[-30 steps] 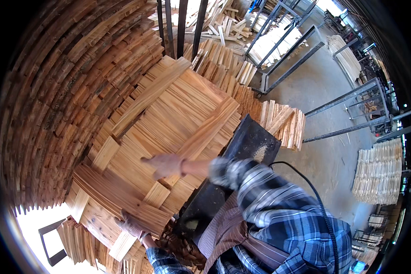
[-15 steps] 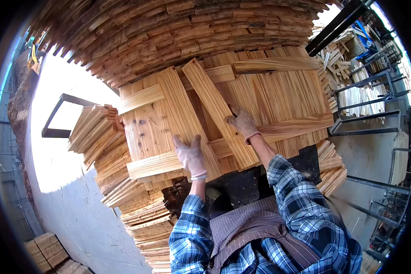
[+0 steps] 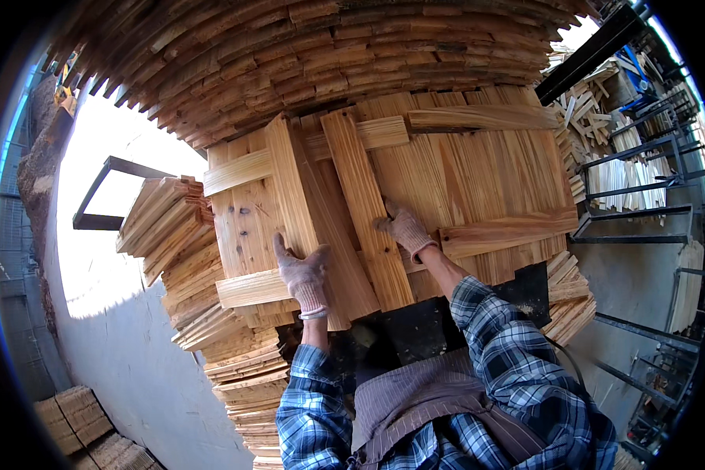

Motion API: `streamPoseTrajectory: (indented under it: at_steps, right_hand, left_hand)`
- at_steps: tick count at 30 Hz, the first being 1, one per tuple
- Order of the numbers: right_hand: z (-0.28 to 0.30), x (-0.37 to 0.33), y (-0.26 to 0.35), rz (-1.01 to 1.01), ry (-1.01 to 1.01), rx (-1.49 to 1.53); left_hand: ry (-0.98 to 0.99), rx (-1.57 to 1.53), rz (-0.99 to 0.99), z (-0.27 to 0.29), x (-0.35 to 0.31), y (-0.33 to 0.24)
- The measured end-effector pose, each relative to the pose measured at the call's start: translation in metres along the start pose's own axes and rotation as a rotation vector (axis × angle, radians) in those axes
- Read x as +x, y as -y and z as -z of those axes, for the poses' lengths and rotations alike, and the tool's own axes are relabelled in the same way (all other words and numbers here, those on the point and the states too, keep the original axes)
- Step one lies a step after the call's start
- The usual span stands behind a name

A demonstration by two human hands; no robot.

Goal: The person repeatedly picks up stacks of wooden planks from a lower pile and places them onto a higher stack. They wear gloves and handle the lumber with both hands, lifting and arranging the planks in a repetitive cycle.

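Observation:
My left hand (image 3: 304, 278), in a pale knit glove, grips the near part of a long wooden board (image 3: 290, 188) with thumb and fingers spread across it. That board is tilted on its edge, its left side raised, next to another wide board face (image 3: 333, 227). My right hand (image 3: 406, 231), gloved too, holds a narrower wooden board (image 3: 354, 164) at its right edge, thumb over the top face. Its fingertips under the edge are partly hidden. Both boards lie across flat planks (image 3: 470, 172) and shorter crosswise slats (image 3: 239, 290).
A tall stack of rough boards (image 3: 321, 55) rises at the far side. Piled boards (image 3: 188, 282) stand at the left, and more (image 3: 568, 290) at the near right. Metal frames (image 3: 634, 227) stand on the right. A black surface (image 3: 423, 325) lies between me and the planks.
The left board has tipped up on edge and shifted left with my left hand. My right hand has drawn the narrow board left, turning it more upright in view.

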State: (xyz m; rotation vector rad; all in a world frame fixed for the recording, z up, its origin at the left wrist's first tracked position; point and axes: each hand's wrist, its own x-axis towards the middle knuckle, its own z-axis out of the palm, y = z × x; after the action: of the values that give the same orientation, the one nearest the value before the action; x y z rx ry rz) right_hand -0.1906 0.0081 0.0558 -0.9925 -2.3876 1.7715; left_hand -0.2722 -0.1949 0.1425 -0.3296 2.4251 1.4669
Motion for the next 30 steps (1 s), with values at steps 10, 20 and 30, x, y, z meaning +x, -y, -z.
streamPoseTrajectory:
  at_steps: [10,20,30]
  right_hand:
    - [-0.075,0.024,-0.004,-0.083,0.114,0.047]
    - [-0.144,0.015,0.057,-0.102,0.12,0.392]
    - [-0.227,0.072,0.069,-0.38,-0.01,0.991]
  left_hand:
    - [-0.147,0.404,-0.092,0.082,0.086,0.065]
    - [-0.136,0.389,0.004,0.108,0.15,0.068]
    - [-0.153,0.214,-0.251,0.14,0.221,0.071]
